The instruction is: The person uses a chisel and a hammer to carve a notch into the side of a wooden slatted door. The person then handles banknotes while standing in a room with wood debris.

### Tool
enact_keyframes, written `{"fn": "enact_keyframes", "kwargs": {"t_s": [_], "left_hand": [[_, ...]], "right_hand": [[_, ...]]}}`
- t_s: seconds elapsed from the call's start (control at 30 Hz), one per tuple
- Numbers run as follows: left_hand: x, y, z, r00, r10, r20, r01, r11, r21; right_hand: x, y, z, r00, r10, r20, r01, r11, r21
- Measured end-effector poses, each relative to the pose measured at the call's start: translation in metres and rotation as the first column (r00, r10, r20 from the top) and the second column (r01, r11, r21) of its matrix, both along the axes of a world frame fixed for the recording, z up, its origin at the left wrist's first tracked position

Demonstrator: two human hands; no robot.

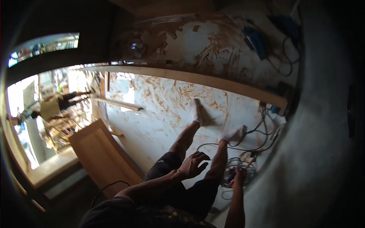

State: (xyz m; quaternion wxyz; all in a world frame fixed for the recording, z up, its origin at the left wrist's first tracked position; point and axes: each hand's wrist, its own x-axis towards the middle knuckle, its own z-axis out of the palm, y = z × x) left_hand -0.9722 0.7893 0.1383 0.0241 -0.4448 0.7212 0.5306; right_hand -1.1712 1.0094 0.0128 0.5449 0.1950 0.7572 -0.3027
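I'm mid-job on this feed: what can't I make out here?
All in the head view:
Hammer: head small and dark against the clutter.
Left hand: palm turned away from the camera.
Coiled cable: partly covered by the right hand.
Blue tool: shadow hides its exact kind.
Far person: too small and blurred for detail.

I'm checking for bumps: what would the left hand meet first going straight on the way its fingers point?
The left hand would probably meet the person's right shin first, though depth is unclear.
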Motion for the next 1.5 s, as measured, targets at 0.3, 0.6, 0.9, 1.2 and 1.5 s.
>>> {"fn": "enact_keyframes", "kwargs": {"t_s": [0.3,0.6,0.9,1.2,1.5], "left_hand": [[0.041,-0.035,0.105,0.905,-0.140,-0.402,0.139,0.990,-0.032],[0.129,-0.143,0.134,0.869,-0.068,-0.490,-0.081,0.958,-0.276],[0.117,-0.246,0.122,0.752,0.065,-0.656,-0.385,0.851,-0.357],[0.057,-0.312,0.083,0.751,0.298,-0.589,-0.630,0.590,-0.505],[0.021,-0.326,0.064,0.429,0.440,-0.789,-0.902,0.262,-0.344]], "right_hand": [[0.045,-0.158,0.218,0.838,-0.222,0.499,0.275,0.961,-0.034],[0.122,-0.267,0.224,0.875,0.215,0.433,-0.070,0.943,-0.327],[0.102,-0.333,0.245,0.714,0.682,0.159,-0.637,0.727,-0.256],[0.038,-0.419,0.290,0.580,0.781,-0.232,-0.814,0.568,-0.123],[-0.003,-0.513,0.292,0.405,0.798,-0.446,-0.914,0.376,-0.156]]}}
